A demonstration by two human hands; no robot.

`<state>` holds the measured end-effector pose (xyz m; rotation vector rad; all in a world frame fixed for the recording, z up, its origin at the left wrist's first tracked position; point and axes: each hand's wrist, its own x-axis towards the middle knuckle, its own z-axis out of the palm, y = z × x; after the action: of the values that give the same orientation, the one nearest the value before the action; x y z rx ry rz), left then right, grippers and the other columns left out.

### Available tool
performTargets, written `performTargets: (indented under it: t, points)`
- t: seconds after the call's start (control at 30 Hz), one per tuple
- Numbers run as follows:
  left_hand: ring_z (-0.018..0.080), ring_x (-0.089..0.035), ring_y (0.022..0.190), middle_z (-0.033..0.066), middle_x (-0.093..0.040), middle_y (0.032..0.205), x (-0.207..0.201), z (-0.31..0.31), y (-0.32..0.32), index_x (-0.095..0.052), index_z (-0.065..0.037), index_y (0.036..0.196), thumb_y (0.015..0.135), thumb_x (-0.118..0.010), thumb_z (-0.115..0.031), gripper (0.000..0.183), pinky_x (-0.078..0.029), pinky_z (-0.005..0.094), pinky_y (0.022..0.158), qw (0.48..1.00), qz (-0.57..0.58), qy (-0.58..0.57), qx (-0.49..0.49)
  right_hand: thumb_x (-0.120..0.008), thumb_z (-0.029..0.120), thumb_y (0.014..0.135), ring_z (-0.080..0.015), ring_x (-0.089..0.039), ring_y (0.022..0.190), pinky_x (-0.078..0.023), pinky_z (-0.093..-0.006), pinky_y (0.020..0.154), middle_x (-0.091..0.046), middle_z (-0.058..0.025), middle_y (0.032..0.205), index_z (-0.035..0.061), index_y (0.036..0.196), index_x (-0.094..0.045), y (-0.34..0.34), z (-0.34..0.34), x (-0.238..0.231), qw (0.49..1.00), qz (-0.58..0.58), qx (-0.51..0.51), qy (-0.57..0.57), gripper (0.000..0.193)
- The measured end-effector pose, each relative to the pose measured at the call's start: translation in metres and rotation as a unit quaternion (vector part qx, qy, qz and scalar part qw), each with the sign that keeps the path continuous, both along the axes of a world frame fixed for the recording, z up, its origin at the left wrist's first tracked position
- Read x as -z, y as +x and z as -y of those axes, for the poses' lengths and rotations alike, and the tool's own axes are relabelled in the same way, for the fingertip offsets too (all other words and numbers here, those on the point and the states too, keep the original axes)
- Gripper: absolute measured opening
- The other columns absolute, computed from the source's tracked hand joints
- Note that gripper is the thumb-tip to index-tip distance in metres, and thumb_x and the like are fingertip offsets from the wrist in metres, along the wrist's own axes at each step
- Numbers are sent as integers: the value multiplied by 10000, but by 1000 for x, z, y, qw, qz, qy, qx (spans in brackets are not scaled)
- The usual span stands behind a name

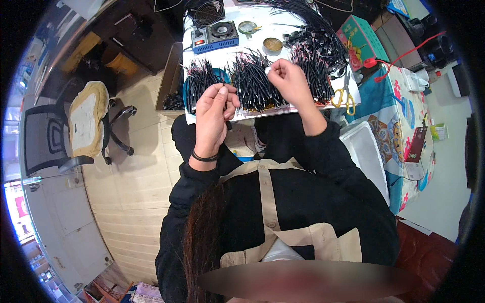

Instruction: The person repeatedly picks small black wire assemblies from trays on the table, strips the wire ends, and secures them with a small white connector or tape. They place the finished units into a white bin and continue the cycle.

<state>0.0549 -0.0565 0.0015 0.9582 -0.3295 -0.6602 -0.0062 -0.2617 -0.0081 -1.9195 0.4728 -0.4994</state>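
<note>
My left hand (214, 108) is closed, thumb against the curled fingers. It pinches a thin black cable (229, 125), part of which hangs below the palm. To its right, my right hand (290, 83) is closed in a pinch above the middle bundle. Something small and white (268, 70) shows at its fingertips; whether it is held or worn on a finger I cannot tell. Three bundles of short black cables lie side by side on the white table: the left bundle (201, 81), the middle bundle (256, 88) and the right bundle (314, 76).
Behind the bundles stand a blue soldering pot (214, 44), a small fan (205, 11), a round tin (273, 46) and an open tin (247, 27). Yellow-handled scissors (344, 96) lie at the right edge. A green and red box (361, 40) and more black cables (316, 35) are beyond.
</note>
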Motion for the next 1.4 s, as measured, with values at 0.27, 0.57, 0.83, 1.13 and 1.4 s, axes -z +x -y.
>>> performTargets:
  t: [0.27,0.57,0.83,1.13,1.4]
  points:
    - [227,-626,1036,195,-635,1128,-25,13,-34,-602,68,1066,991,-487,-104,221,-546,329,862,997,-47,-57,-24,-661,50,807,-93,-578,611,-467,-245,544,-583,-54,728,-1,878,-571,-62,-79,-32,992,95,-74,-34,126]
    - [185,-640,913,172,-652,1078,-30,5,-59,-616,56,1028,990,-479,-89,203,-531,290,822,999,5,-42,14,-651,94,865,-69,-579,670,-470,-236,595,-624,-33,770,-1,921,-603,-86,-64,-49,991,64,-116,-23,120]
    - [107,-602,715,96,-674,896,-30,-2,-66,-639,52,1033,967,-538,-88,185,-455,209,626,997,53,-23,52,-629,58,911,-72,-598,791,-485,-203,698,-629,-31,934,-24,1010,-610,-72,-54,-63,957,145,-187,170,130]
    - [87,-502,598,59,-616,731,-28,-9,-61,-643,52,983,944,-563,-63,145,-411,205,571,987,-66,-90,120,-635,54,909,-87,-598,746,-485,-215,692,-600,-26,824,-15,1004,-601,-74,-71,-54,925,210,-185,259,122]
    - [92,-445,557,75,-605,705,-24,-14,-56,-636,70,911,941,-545,-104,199,-385,246,578,949,-144,-166,225,-613,86,928,-94,-600,777,-496,-226,733,-610,-29,852,-20,1017,-585,-74,-68,-55,883,163,-240,369,141]
